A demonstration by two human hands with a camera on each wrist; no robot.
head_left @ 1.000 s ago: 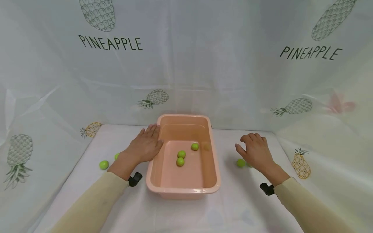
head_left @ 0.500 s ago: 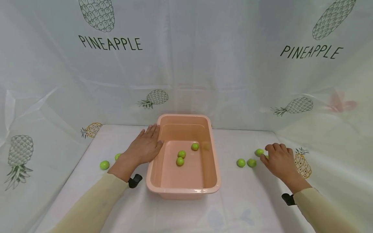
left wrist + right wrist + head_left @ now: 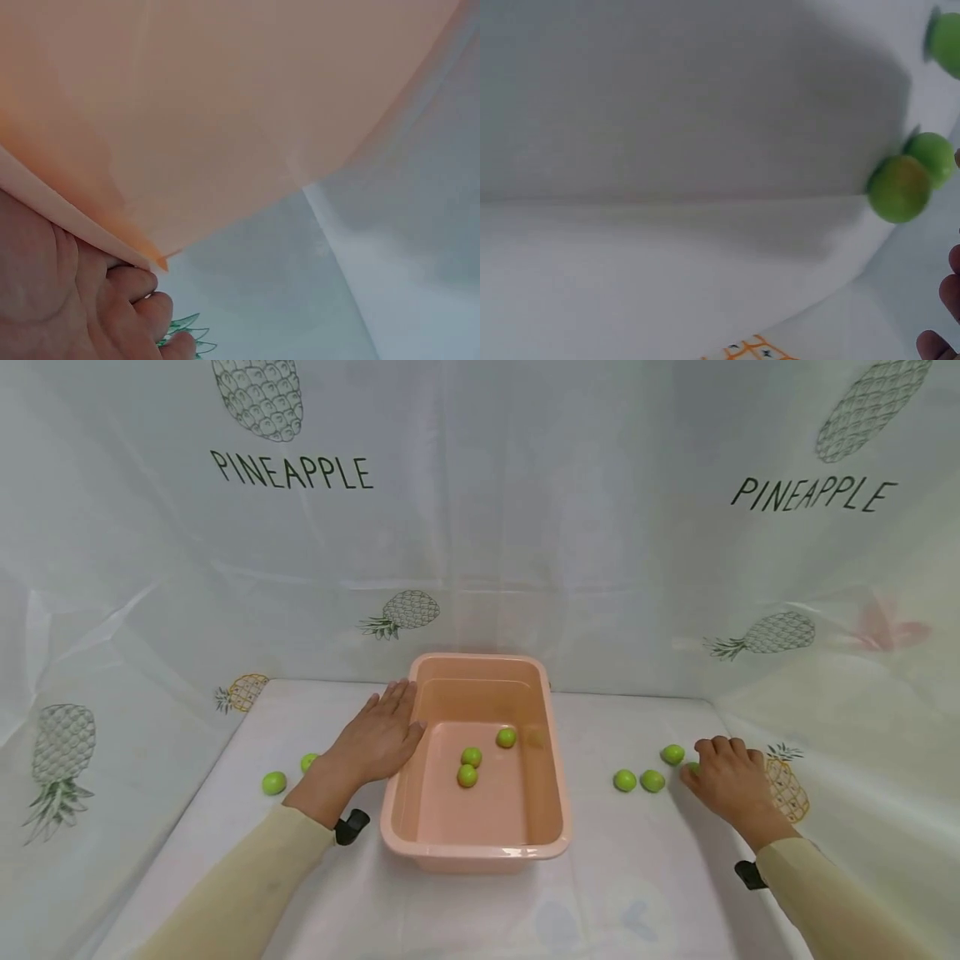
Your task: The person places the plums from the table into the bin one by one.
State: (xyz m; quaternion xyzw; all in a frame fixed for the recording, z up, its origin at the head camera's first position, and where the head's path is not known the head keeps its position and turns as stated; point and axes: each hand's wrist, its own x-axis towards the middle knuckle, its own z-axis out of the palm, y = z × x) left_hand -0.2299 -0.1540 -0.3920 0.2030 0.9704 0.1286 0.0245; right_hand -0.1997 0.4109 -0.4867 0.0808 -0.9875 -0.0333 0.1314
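Peach bin point(image 3: 476, 852), green balls point(image 3: 625, 780), pineapple-printed sheet point(image 3: 495, 527), cream sleeves point(image 3: 232, 877)

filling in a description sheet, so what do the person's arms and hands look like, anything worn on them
The left sleeve and right sleeve are long and pale yellow-beige. Where each ends, a small black piece shows at the wrist, left and right. The left hand and right hand wear no gloves.

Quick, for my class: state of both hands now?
Left hand: open, resting on the pink bin's rim.
Right hand: fingers bent beside a green ball; whether it grips cannot be told.
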